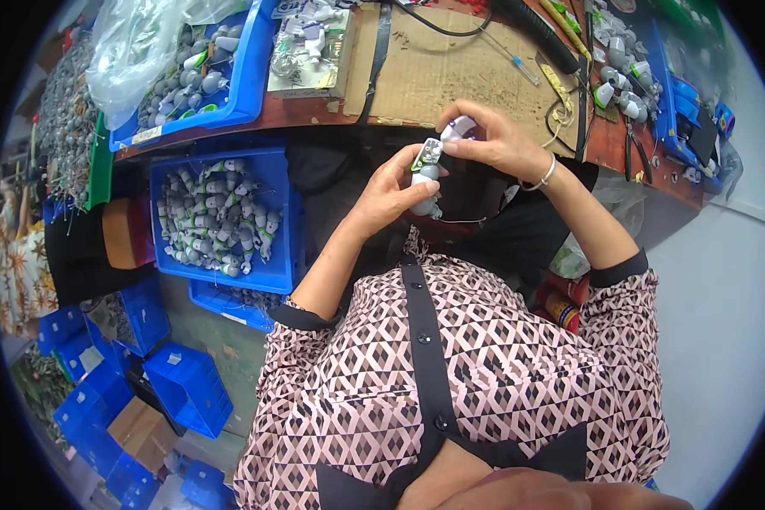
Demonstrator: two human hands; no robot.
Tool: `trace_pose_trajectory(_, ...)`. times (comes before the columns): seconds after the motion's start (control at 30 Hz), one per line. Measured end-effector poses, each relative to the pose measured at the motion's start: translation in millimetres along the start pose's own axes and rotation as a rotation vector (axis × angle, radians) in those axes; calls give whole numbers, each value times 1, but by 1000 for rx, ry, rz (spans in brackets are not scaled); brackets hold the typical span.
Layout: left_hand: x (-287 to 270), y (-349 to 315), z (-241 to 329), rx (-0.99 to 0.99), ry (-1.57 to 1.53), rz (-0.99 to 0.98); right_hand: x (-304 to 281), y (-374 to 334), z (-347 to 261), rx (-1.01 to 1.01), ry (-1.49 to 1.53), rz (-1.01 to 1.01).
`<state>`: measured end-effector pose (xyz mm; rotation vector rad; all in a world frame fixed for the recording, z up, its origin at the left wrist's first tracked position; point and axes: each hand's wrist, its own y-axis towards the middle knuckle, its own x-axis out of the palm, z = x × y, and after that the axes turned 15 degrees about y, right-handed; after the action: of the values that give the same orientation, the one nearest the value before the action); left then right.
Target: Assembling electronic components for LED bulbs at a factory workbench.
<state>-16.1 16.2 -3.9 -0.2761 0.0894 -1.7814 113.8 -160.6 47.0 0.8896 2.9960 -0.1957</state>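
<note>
In front of my chest, near the table's front edge, my left hand (384, 195) is closed round a small grey, white and green plastic device (426, 176). The upper end of its housing is uncovered, and small parts show inside. A thin pale wire (463, 221) trails from its lower end. Between thumb and fingers, my right hand (506, 146) grips a white plastic cover piece (457, 129), held right beside the device's uncovered end. Whether the two pieces touch I cannot tell.
A cardboard sheet (450, 76) covers the wooden table, with a screwdriver (523, 70) on it. Pliers (639, 153) lie at right. Blue bins (293, 221) of similar devices stand below left, and another blue bin (251, 76) is above. A co-worker's arm (127, 234) reaches in at left.
</note>
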Motion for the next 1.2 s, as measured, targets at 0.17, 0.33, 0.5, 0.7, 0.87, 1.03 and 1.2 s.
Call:
trace_pose_trajectory(0.17,5,-3,1,-20,19,16,-4,7,1,22,-137,-19)
trace_pose_trajectory(0.33,5,-4,1,-14,209,42,-1,6,-4,173,1,-25)
trace_pose_trajectory(0.5,3,-3,0,101,498,70,6,5,6,-86,-314,-36)
trace_pose_trajectory(0.7,3,10,8,224,821,234,14,13,23,-184,-337,187)
trace_pose_trajectory(0.87,0,26,14,256,805,220,-18,31,1,178,-62,-7)
trace_pose_trajectory(1.03,-7,38,27,31,54,42,-55,42,-50,-13,-382,-29)
trace_pose_trajectory(1.2,-27,53,36,37,-106,14,-173,90,-72,-278,-701,369)
